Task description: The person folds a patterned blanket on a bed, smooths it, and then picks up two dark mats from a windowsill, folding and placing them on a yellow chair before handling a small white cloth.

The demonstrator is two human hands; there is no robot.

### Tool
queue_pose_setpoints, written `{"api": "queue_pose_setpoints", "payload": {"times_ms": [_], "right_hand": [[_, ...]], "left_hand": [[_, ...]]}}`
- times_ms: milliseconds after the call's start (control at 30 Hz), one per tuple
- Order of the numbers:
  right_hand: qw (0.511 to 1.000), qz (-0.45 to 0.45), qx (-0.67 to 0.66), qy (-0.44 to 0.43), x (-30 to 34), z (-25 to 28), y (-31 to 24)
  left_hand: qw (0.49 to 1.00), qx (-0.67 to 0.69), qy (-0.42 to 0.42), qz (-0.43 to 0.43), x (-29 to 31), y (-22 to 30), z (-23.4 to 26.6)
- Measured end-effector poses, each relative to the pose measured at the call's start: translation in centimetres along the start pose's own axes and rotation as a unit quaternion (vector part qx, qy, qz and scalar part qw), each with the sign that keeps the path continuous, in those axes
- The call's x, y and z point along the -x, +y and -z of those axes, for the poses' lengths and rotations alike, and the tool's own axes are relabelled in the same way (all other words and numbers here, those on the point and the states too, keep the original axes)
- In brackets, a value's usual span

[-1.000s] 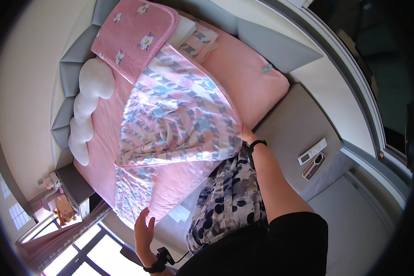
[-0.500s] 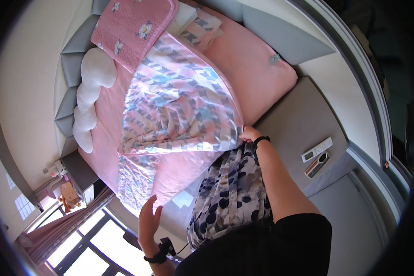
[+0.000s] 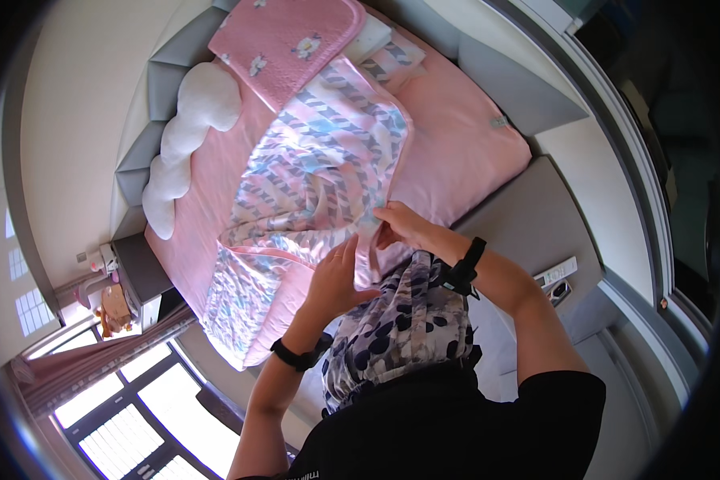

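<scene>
- Head view: the right hand (image 3: 404,224) grasps the near edge of the patterned blanket (image 3: 328,160) between thumb and fingers.
- The left hand (image 3: 328,280) has its fingers stretched and its thumb spread apart, not closed on anything; the hanging blanket edge shows just beside them, and whether the fingertips touch it I cannot tell.
- The blanket lies on the pink bed sheet (image 3: 456,152), spreading from the fingers away toward the flowered pink quilt (image 3: 296,40), whose edge it reaches.
- Done, judging by the cloth: the stretch beyond the fingertips lies spread out, fairly flat near the quilt.
- Left, by the same judgement: the blanket is creased just past the left fingers, an edge is turned back to the left of them, and the part at the right fingers is held up, not laid down.
- Farther off, the white cloud-shaped pillow (image 3: 204,100) sits beyond the left fingers, and folded cloths (image 3: 396,64) beyond the right; both look out of the present handling.
</scene>
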State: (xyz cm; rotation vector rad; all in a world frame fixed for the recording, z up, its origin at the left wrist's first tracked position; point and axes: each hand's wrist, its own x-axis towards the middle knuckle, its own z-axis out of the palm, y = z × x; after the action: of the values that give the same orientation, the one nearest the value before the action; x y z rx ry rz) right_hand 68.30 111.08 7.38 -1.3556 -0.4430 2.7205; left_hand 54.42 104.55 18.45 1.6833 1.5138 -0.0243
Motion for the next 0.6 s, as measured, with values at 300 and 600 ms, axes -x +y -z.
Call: {"api": "queue_pose_setpoints", "payload": {"times_ms": [300, 600], "right_hand": [[0.971, 0.189, 0.102, -0.101, -0.4, -5.2, -2.0], [0.679, 0.486, 0.55, -0.04, 1.7, -5.5, -1.2]], "left_hand": [[0.956, 0.104, 0.254, 0.102, -0.6, -3.0, 0.6], [0.953, 0.165, 0.249, 0.039, 1.0, -1.9, 1.1]]}}
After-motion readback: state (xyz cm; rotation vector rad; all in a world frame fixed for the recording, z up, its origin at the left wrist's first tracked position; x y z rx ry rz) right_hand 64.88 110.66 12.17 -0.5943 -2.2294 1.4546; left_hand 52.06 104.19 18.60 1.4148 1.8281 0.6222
